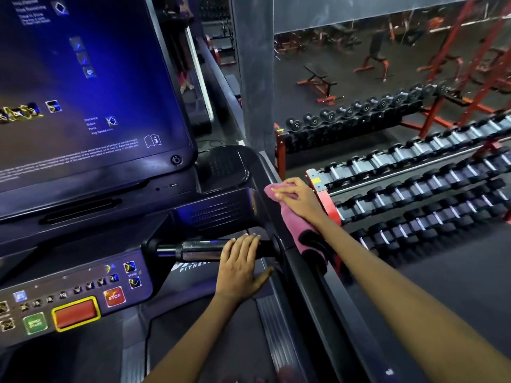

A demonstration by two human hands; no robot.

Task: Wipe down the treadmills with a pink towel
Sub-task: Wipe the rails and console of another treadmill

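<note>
Looking down across a gym floor, racks of dumbbells (431, 172) stretching away beyond the right fingers. Pressing the pink towel (293, 217) onto the treadmill's right side rail (312, 288) with the right hand (298, 200), fingers curled over the cloth's far end, its long axis trailing back along the rail under the wrist. Steadying with the left hand (240, 264), fingers wrapping the horizontal handlebar (193, 248), thumb spread, just beside the towel. Likely wiping onward along the rail, console (91, 286) lying left of both.
</note>
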